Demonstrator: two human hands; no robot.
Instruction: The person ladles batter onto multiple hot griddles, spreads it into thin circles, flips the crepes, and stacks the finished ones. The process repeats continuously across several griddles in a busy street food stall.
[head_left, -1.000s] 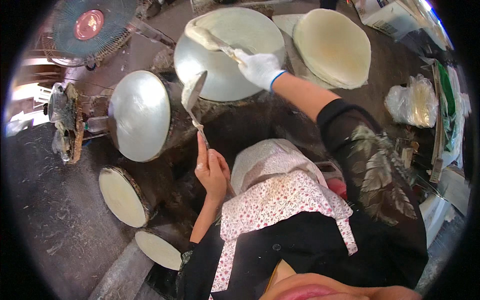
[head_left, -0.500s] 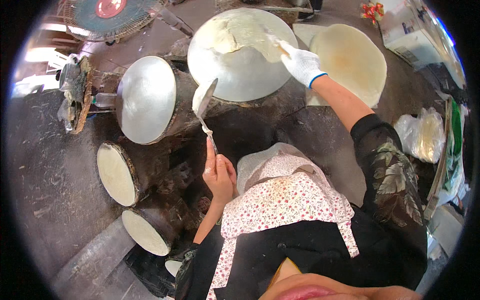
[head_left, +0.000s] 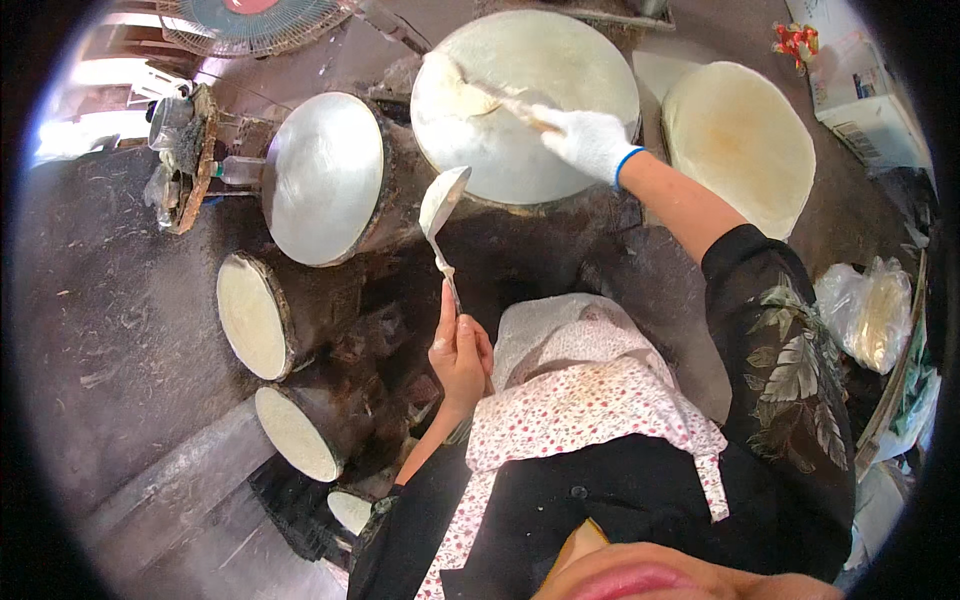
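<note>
Closest in, the bare left hand (head_left: 462, 355) is closed round the handle of a paste-smeared ladle (head_left: 444, 203), which points up and away with its bowl by the near rim of the big round griddle (head_left: 480, 168), though I can't tell if they touch. Further out, the white-gloved right hand (head_left: 588, 145) grips a slim tool (head_left: 517, 104) whose long axis runs left and slightly away across the griddle, so its far end reaches the lump of pale paste (head_left: 452, 97) over on the left side, and of the two hands that one's definitely nearer to it.
</note>
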